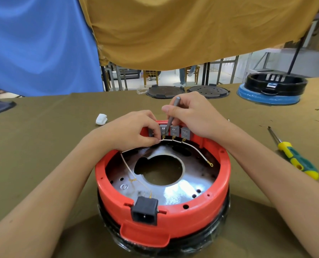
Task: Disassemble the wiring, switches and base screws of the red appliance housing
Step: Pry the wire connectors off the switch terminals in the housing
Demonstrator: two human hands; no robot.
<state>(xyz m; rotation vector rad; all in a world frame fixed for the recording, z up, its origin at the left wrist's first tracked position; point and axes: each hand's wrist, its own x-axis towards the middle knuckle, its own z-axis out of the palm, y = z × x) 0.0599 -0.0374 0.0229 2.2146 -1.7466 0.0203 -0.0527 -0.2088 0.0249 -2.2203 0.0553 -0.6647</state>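
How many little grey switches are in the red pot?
4 show, in a row on the far wall: three in plain sight, one mostly hidden behind the left hand.

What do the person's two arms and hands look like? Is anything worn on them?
Both forearms are bare as far as the picture shows: no sleeves in view. The left hand and the right hand wear no gloves, and no rings, watch or bracelet can be seen.

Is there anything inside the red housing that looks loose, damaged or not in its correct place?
Yes. In the round red plastic housing, the thin white wire ends at right in a ring terminal hanging free, fastened to nothing. The left hand pinches this wire; the right hand holds a grey metal tool at the switches.
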